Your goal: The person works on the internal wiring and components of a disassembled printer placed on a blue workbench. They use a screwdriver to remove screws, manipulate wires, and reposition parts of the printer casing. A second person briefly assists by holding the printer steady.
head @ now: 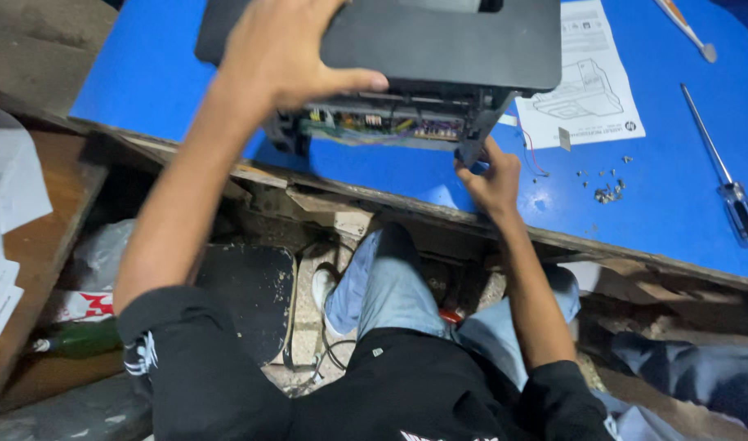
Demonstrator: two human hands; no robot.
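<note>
Black casing: the printer (439,49) sits at the far middle of the blue table (660,204), tipped so its open underside faces us and we see a green circuit board (374,125) and wires.
Step in hand: we judge this as opening-up work on the printer, steadying it while we feel at its lower right corner.
Left hand (280,53): spread flat on top of the casing, thumb hooked over the near edge, forearm stretched far forward.
Right hand (492,180): fingers curled on the corner leg, elbow bent near our lap.
Next move: we think it calls for firm top pressure and a fine finger grip.
Nearby: loose screws (609,193), a screwdriver (729,184) at right, and a paper sheet (586,77).
</note>
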